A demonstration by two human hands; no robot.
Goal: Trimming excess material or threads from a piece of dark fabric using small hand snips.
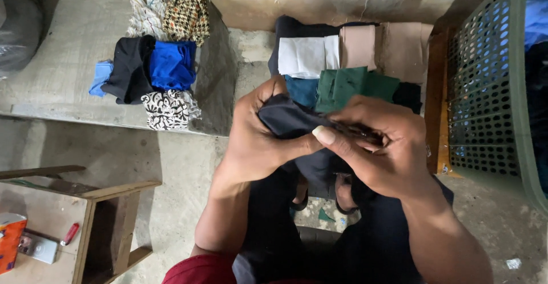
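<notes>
From the head view, both hands meet at mid-frame over a dark cloth [288,118], held above the lap. The risk I see: the grip is all fingertips, so a tug could slip the fold loose and drop the cloth to the concrete floor [182,164]. The left hand [260,138] wraps the cloth's left end, thumb on top, wrist bent inward. The right hand [377,147] pinches its edge, fingers curled tight, thumb pressing flat. Folded pieces [348,61] lie just beyond; a green basket [491,90] stands at right.
</notes>
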